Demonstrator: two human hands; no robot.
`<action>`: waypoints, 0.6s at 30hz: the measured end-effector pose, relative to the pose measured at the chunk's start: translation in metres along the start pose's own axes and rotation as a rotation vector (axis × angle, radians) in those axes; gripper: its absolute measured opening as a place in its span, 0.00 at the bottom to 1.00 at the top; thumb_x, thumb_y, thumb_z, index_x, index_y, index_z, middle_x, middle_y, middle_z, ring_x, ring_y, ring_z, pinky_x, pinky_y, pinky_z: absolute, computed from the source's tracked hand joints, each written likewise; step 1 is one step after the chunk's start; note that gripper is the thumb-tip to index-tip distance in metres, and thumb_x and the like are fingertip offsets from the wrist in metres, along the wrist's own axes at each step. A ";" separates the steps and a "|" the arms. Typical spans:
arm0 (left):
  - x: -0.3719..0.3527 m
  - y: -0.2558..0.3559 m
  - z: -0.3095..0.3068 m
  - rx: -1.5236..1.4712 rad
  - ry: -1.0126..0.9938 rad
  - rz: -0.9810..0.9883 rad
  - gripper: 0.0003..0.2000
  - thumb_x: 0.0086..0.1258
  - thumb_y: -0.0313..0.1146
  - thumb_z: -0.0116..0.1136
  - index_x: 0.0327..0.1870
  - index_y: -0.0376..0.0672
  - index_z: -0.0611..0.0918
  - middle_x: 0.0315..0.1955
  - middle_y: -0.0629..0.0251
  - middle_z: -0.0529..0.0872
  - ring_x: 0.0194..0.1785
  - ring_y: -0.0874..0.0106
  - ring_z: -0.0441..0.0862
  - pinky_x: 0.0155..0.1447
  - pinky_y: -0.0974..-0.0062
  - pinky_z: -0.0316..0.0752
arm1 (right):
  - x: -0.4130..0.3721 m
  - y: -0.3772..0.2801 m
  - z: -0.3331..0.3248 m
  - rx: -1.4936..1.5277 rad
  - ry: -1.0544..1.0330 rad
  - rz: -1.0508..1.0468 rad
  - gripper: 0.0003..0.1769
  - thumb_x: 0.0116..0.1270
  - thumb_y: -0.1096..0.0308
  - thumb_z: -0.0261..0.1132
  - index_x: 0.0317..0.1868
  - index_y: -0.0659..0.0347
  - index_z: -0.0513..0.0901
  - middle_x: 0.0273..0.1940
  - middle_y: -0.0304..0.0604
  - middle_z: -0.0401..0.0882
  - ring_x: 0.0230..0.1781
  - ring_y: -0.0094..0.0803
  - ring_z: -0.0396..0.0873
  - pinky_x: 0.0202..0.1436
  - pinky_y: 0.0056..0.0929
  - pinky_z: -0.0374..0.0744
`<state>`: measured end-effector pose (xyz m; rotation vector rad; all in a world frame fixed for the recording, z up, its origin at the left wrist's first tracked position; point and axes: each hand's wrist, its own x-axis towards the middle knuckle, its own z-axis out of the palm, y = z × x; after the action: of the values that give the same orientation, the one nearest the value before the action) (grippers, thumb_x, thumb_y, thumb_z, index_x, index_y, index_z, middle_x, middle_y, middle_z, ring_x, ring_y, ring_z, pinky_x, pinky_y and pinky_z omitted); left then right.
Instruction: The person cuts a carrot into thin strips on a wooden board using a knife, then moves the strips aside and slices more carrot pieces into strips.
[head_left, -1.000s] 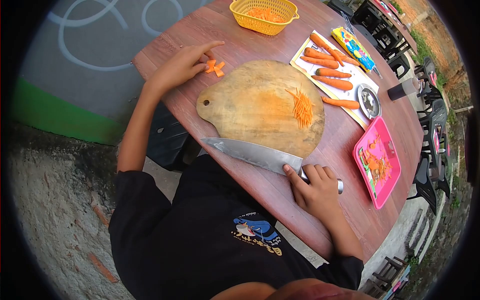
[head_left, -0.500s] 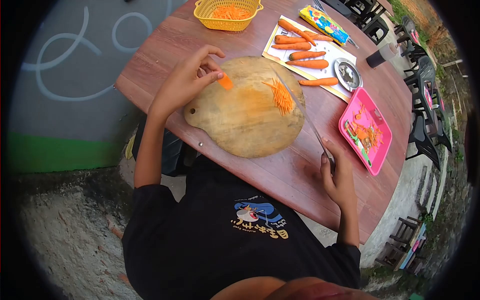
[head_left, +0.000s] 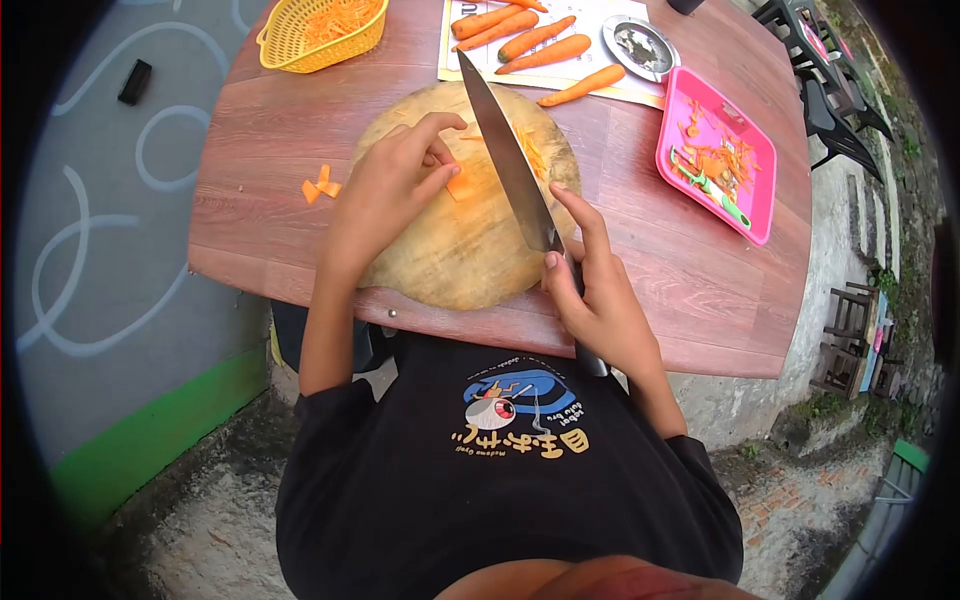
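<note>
My left hand point(head_left: 393, 190) is closed in a pinch on a thin carrot slice point(head_left: 461, 184) over the left part of the round wooden cutting board point(head_left: 440, 275). In my right hand point(head_left: 603, 285) is a large kitchen knife point(head_left: 508, 152), gripped by its dark handle, with the index finger along the blade's side. The blade slants up and left across the board, its tip near the board's far edge. Partly behind the blade lies a small heap of carrot strips point(head_left: 531, 150). A few carrot pieces point(head_left: 321, 186) rest on the table left of my left hand.
At the back left stands a yellow basket point(head_left: 350, 47) of shredded carrot. Whole carrots point(head_left: 545, 53) lie on a printed sheet point(head_left: 452, 68) beside a metal ashtray point(head_left: 640, 48). To the right, a pink tray point(head_left: 763, 215) holds peelings and a green-handled peeler point(head_left: 715, 193).
The knife has moved left from the board's right edge to over its middle, blade raised. Carrot pieces now show on the table at left. The camera view has shifted.
</note>
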<state>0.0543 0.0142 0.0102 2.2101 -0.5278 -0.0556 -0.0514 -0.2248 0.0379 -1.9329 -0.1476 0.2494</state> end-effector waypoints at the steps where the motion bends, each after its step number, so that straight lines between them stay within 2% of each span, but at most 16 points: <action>1: 0.002 -0.004 0.002 0.005 0.019 0.011 0.18 0.71 0.26 0.66 0.61 0.42 0.80 0.35 0.60 0.87 0.41 0.63 0.86 0.50 0.64 0.79 | 0.003 0.004 0.005 -0.031 0.023 -0.037 0.32 0.78 0.76 0.55 0.79 0.55 0.61 0.36 0.61 0.84 0.31 0.51 0.84 0.41 0.43 0.80; 2: 0.001 -0.006 0.004 0.009 0.041 0.019 0.18 0.71 0.27 0.65 0.61 0.43 0.79 0.37 0.59 0.88 0.44 0.59 0.86 0.50 0.61 0.79 | 0.006 0.005 0.009 -0.064 0.042 -0.073 0.32 0.77 0.76 0.56 0.79 0.55 0.61 0.35 0.62 0.84 0.31 0.57 0.85 0.40 0.46 0.80; 3: 0.000 -0.007 0.005 0.003 0.037 0.014 0.18 0.71 0.27 0.65 0.61 0.43 0.79 0.37 0.59 0.88 0.44 0.59 0.86 0.50 0.61 0.79 | 0.008 0.005 0.011 -0.066 0.040 -0.065 0.32 0.77 0.76 0.56 0.79 0.55 0.61 0.35 0.62 0.84 0.31 0.57 0.85 0.40 0.46 0.80; 5: -0.002 -0.006 0.008 0.043 0.109 0.085 0.20 0.70 0.26 0.66 0.63 0.44 0.78 0.37 0.60 0.87 0.44 0.60 0.85 0.51 0.61 0.79 | 0.012 0.001 0.015 -0.202 0.002 -0.028 0.33 0.77 0.78 0.56 0.80 0.55 0.61 0.31 0.53 0.82 0.30 0.40 0.82 0.40 0.36 0.77; 6: -0.004 -0.005 0.009 0.041 0.106 0.078 0.20 0.70 0.26 0.66 0.63 0.44 0.78 0.37 0.60 0.87 0.44 0.60 0.85 0.51 0.61 0.79 | 0.013 -0.002 0.016 -0.200 -0.002 -0.022 0.33 0.77 0.78 0.56 0.80 0.55 0.61 0.31 0.53 0.82 0.30 0.40 0.82 0.40 0.36 0.77; 8: -0.010 0.000 0.010 0.049 0.166 0.044 0.27 0.69 0.25 0.69 0.69 0.42 0.75 0.39 0.63 0.89 0.43 0.69 0.83 0.50 0.71 0.78 | 0.017 -0.007 0.019 -0.320 0.029 -0.069 0.33 0.76 0.78 0.57 0.78 0.54 0.63 0.32 0.58 0.82 0.30 0.53 0.83 0.36 0.41 0.78; 9: -0.014 0.002 0.012 0.052 0.157 0.036 0.27 0.69 0.25 0.69 0.69 0.42 0.75 0.39 0.63 0.89 0.43 0.69 0.83 0.50 0.71 0.78 | 0.018 -0.007 0.021 -0.311 0.025 -0.062 0.33 0.76 0.78 0.57 0.78 0.54 0.63 0.32 0.58 0.82 0.30 0.53 0.83 0.36 0.41 0.78; 11: -0.021 0.006 0.017 -0.028 0.210 -0.054 0.31 0.69 0.25 0.70 0.72 0.42 0.70 0.42 0.65 0.89 0.43 0.69 0.83 0.50 0.72 0.77 | 0.018 -0.006 0.027 -0.314 0.043 -0.071 0.32 0.74 0.79 0.58 0.77 0.55 0.66 0.35 0.62 0.83 0.31 0.61 0.83 0.35 0.49 0.77; 12: -0.024 0.007 0.021 -0.026 0.194 -0.065 0.31 0.69 0.25 0.70 0.72 0.42 0.70 0.42 0.65 0.89 0.43 0.69 0.83 0.50 0.72 0.77 | 0.018 -0.007 0.029 -0.302 0.040 -0.056 0.32 0.74 0.79 0.58 0.77 0.55 0.66 0.35 0.62 0.83 0.31 0.61 0.83 0.35 0.49 0.77; 14: -0.028 0.008 0.026 -0.015 0.227 -0.049 0.32 0.68 0.23 0.69 0.72 0.43 0.69 0.42 0.60 0.87 0.43 0.64 0.83 0.50 0.65 0.79 | 0.019 -0.009 0.031 -0.310 0.032 -0.105 0.30 0.74 0.78 0.59 0.76 0.57 0.67 0.38 0.65 0.84 0.35 0.64 0.84 0.38 0.54 0.79; 18: -0.033 0.009 0.036 0.026 0.285 -0.019 0.31 0.69 0.23 0.68 0.72 0.43 0.69 0.43 0.60 0.88 0.42 0.63 0.82 0.50 0.65 0.79 | 0.017 -0.011 0.034 -0.349 0.012 -0.089 0.29 0.74 0.78 0.59 0.74 0.59 0.69 0.41 0.67 0.84 0.38 0.65 0.84 0.40 0.56 0.80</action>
<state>0.0132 -0.0042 -0.0106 2.1995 -0.3500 0.2538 -0.0433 -0.1865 0.0341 -2.2664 -0.2839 0.1598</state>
